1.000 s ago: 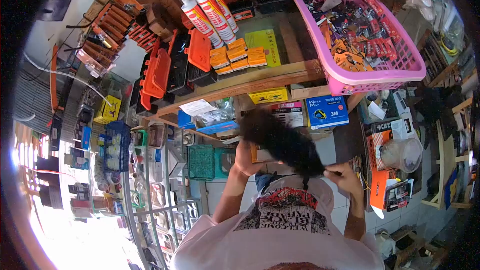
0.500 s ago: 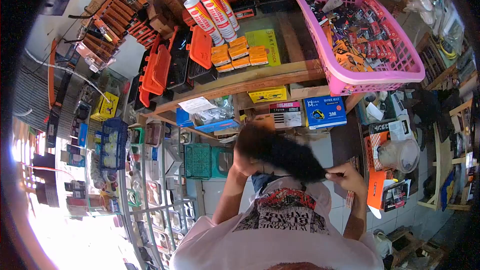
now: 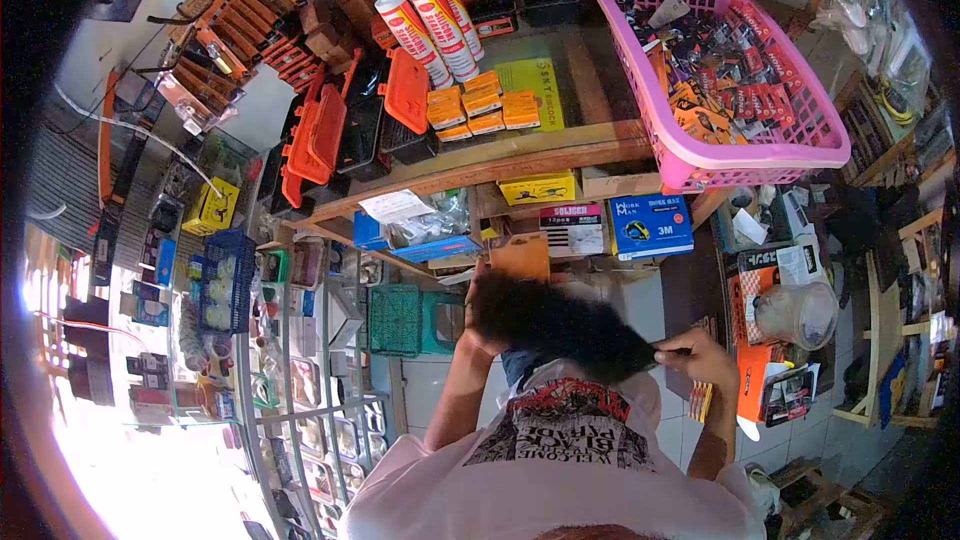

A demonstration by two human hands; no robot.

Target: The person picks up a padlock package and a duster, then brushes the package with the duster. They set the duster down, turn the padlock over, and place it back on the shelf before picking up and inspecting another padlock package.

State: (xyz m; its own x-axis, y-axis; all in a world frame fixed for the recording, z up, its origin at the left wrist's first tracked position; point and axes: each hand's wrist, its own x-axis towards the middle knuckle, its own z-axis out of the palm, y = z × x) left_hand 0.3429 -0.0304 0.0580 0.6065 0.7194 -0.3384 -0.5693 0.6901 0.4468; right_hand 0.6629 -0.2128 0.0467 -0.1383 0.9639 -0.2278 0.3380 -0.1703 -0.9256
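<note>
A dark, fluffy duster stretches between my two hands, in front of my white printed shirt. At its thin lower right end, my right hand pinches the tip or handle. My left hand is at the wide upper left end, with its fingers mostly hidden behind the dark fluff. Just above that end is an orange-brown box, partly covered by the duster.
A pink basket of small packets stands on the glass counter at the upper right. Sealant tubes, small orange boxes and orange-lidded cases are beside it. Below are a blue box and a green crate.
The duster's wide end has shifted slightly down and is less blurred, uncovering more of the orange-brown box. The view has moved a little.
</note>
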